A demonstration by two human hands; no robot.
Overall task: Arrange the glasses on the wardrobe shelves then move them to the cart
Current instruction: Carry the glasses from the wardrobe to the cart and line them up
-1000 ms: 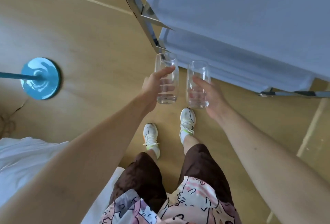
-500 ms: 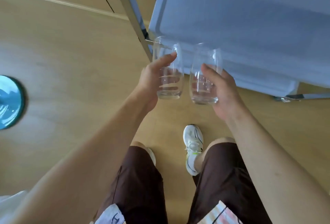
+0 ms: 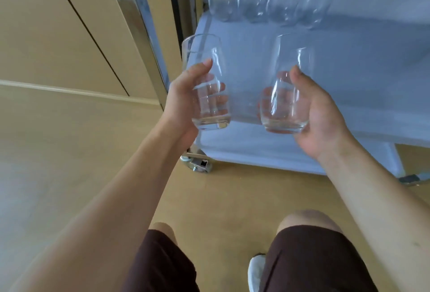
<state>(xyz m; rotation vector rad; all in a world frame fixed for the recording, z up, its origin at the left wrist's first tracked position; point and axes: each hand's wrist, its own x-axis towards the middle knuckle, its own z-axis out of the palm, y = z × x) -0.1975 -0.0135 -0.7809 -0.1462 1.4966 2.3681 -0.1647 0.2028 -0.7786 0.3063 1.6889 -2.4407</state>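
Knees and brown shorts (image 3: 309, 259) nearest, white shoe (image 3: 256, 273) on wood floor (image 3: 69, 152).

Left hand (image 3: 183, 103) wraps left glass (image 3: 206, 82), thumb across front, fingers curled behind. Right hand (image 3: 316, 110) cups right glass (image 3: 287, 86) low, near base. Both glasses upright and apart, likely so they don't clink.

Both held over cart shelf (image 3: 349, 70), not yet touching it; likely about to set down.

Farther back, blurred row of glasses (image 3: 263, 10) on same shelf; front area seems left for these two. Caster (image 3: 197, 163) below, wardrobe panels (image 3: 58, 24) at left.

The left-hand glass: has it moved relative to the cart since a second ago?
Yes. The glass in the left hand now overlaps the cart shelf; a second ago it hung below the shelf's edge, over floor.
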